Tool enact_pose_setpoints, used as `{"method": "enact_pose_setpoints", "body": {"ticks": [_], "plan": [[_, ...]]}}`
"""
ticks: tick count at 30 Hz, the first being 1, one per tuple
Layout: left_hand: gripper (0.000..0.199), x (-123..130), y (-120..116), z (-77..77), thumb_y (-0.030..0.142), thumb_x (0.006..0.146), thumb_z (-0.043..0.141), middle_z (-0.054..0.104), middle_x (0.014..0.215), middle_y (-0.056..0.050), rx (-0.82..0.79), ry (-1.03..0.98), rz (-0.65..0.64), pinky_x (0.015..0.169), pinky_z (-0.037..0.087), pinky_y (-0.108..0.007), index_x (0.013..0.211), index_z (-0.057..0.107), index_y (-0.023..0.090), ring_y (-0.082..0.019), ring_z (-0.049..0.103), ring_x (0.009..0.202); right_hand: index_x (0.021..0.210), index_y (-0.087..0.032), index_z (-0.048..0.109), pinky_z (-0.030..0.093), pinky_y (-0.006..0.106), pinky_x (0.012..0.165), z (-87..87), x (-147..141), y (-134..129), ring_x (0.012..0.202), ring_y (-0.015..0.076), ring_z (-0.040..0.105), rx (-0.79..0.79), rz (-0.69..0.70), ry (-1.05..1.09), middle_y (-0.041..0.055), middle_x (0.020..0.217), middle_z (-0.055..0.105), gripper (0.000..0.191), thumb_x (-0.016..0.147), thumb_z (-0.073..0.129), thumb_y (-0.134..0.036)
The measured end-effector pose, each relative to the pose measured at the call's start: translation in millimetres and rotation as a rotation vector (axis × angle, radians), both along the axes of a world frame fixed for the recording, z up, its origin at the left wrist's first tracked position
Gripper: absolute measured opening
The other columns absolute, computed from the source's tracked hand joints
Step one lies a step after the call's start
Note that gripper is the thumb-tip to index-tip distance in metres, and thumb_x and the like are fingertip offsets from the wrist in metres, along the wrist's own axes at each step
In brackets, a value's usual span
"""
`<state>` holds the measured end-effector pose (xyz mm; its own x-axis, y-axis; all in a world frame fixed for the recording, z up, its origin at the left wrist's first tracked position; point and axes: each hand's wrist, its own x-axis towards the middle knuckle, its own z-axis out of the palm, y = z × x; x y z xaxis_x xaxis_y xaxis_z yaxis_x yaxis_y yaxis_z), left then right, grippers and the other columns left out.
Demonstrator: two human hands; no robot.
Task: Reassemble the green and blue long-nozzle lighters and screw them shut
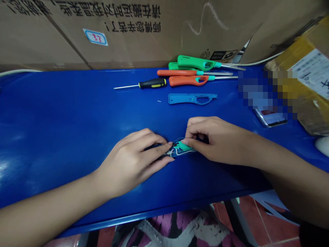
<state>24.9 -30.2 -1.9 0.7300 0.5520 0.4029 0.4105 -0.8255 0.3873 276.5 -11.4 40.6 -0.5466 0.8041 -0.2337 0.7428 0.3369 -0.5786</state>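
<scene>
An opened blue long-nosed lighter (177,153) lies on the blue table, with white wires and inner parts showing. My left hand (137,156) is closed round its left end, fingertips and thumb on either side of the case. My right hand (214,139) pinches the green trigger (183,146) of the lighter between thumb and forefinger, over the middle of the case. The right end of the lighter is hidden beneath the right hand. Just beyond the hands lies the loose blue case half (183,98), its inside facing up.
Green lighters (191,62) and orange lighters (183,80) lie at the back, beside a black-and-yellow screwdriver (153,83). A tiny pin (159,101) sits near the case half. Cardboard (128,44) rises behind the table. To the right are a phone (273,118) and a taped box (308,75).
</scene>
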Motion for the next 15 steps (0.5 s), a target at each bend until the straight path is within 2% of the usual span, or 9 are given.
{"method": "enact_pose_setpoints", "body": {"ticks": [7, 10, 13, 15], "plan": [[0.029, 1, 1, 0.4, 0.024, 0.092, 0.072, 0.07, 0.105, -0.009, -0.013, 0.004, 0.005, 0.083, 0.054, -0.034, 0.119, 0.07, 0.014, -0.02, 0.063, 0.092, 0.08, -0.021, 0.063, 0.038, 0.029, 0.071, 4.1, 2, 1, 0.081, 0.0146, 0.056, -0.002, 0.032, -0.028, 0.0007, 0.089, 0.063, 0.02, 0.097, 0.056, -0.031], [0.029, 1, 1, 0.8, 0.024, 0.092, 0.072, 0.07, 0.105, -0.009, -0.013, 0.005, 0.001, 0.082, 0.053, -0.034, 0.119, 0.07, 0.014, -0.02, 0.063, 0.091, 0.085, -0.022, 0.068, 0.04, 0.029, 0.071, 8.2, 8, 4, 0.083, 0.0156, 0.058, 0.013, 0.104, -0.007, 0.0012, 0.09, 0.066, 0.016, 0.093, 0.062, -0.033], [0.03, 0, 1, 0.9, 0.024, 0.092, 0.071, 0.07, 0.106, -0.009, -0.01, 0.008, 0.0, 0.083, 0.053, -0.034, 0.12, 0.069, 0.014, -0.019, 0.062, 0.091, 0.087, -0.022, 0.072, 0.042, 0.027, 0.071, 12.6, 11, 7, 0.08, 0.0143, 0.06, 0.009, 0.201, 0.016, 0.0005, 0.089, 0.068, 0.007, 0.09, 0.066, -0.025], [0.032, 0, 1, 1.0, 0.025, 0.092, 0.071, 0.07, 0.107, -0.009, -0.002, 0.015, 0.002, 0.084, 0.053, -0.034, 0.122, 0.068, 0.014, -0.019, 0.062, 0.093, 0.087, -0.022, 0.074, 0.042, 0.027, 0.071, 14.9, 12, 6, 0.079, 0.0134, 0.061, 0.027, 0.235, 0.016, -0.0003, 0.086, 0.068, 0.011, 0.091, 0.064, -0.02]]}}
